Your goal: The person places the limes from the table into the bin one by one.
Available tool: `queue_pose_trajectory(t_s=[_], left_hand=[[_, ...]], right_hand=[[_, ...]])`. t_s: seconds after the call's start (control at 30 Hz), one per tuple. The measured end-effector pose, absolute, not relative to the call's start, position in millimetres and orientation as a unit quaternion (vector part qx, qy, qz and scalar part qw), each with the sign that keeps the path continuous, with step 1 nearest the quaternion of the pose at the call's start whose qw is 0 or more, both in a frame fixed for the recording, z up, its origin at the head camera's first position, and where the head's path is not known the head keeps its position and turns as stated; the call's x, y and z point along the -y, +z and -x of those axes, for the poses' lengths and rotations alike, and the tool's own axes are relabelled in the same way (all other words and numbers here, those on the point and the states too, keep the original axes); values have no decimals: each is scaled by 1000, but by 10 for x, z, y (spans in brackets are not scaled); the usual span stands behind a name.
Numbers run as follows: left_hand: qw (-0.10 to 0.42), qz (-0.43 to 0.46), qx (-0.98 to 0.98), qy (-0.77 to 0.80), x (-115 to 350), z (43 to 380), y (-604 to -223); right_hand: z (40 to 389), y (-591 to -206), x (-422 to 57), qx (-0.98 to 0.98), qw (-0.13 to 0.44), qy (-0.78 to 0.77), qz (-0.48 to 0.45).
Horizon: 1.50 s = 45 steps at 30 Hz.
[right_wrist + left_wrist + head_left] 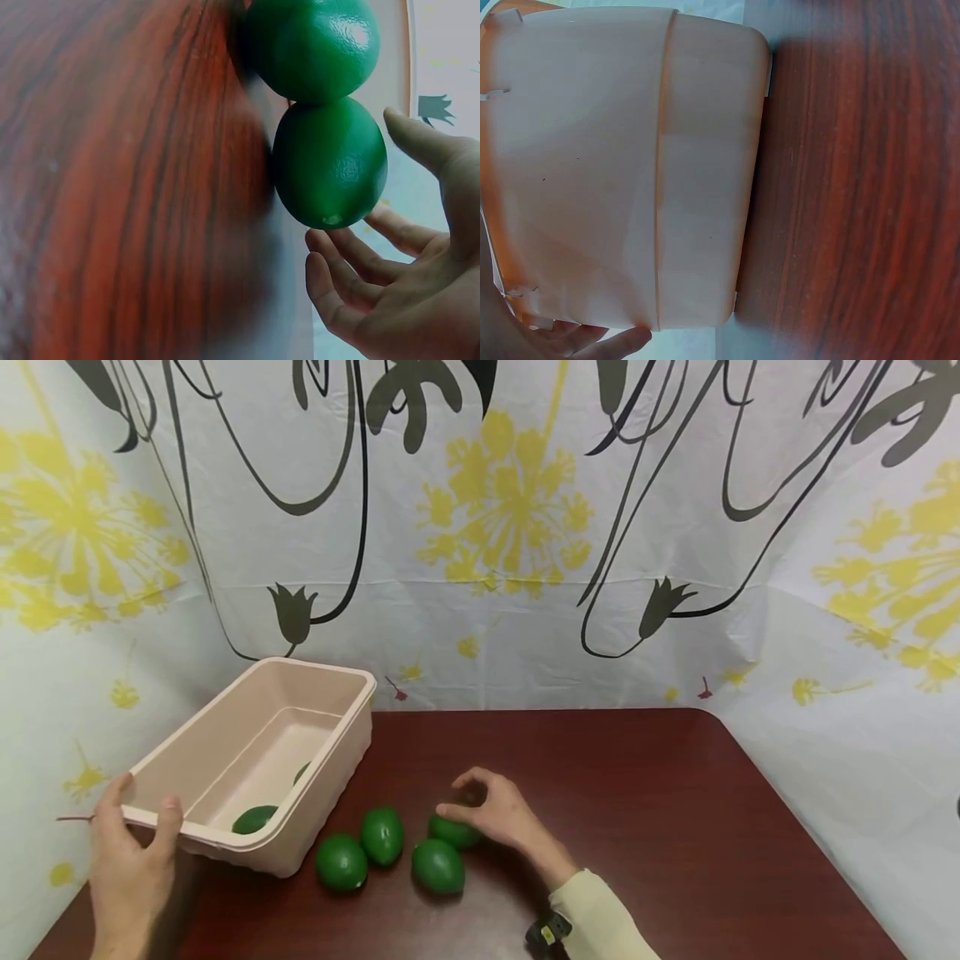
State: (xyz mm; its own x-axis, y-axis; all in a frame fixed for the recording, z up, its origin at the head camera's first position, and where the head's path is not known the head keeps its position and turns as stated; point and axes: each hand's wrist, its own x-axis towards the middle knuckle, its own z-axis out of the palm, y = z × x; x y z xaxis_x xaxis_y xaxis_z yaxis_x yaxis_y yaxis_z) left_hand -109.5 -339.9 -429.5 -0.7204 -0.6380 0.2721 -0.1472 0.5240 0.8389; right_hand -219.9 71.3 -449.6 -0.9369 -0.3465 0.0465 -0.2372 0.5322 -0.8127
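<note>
A deep, rectangular beige plastic bin [339, 793], set at the left of the dark red-brown wooden table [615, 802], is gripped at its near left rim by the left hand [135, 864]. Two glossy green oval fruits [253, 820] are partly seen inside it. Four more are grouped to its right. Of these, the far right fruit [452, 833] is partly covered by the right hand [504, 810], whose thumb and fingers are curved and parted beside it; whether it is touched cannot be told.
</note>
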Motion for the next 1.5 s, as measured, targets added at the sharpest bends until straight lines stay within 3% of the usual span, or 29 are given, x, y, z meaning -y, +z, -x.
queue_pose_trajectory(t_s=[0.9, 1.5], left_hand=[[296, -236, 821, -428, 3395, 1096, -4311], [300, -231, 822, -427, 3394, 1098, -4311]], right_hand=[[2182, -4576, -783, -867, 81, -455, 186], [2164, -4510, -686, -840, 10, -518, 160]])
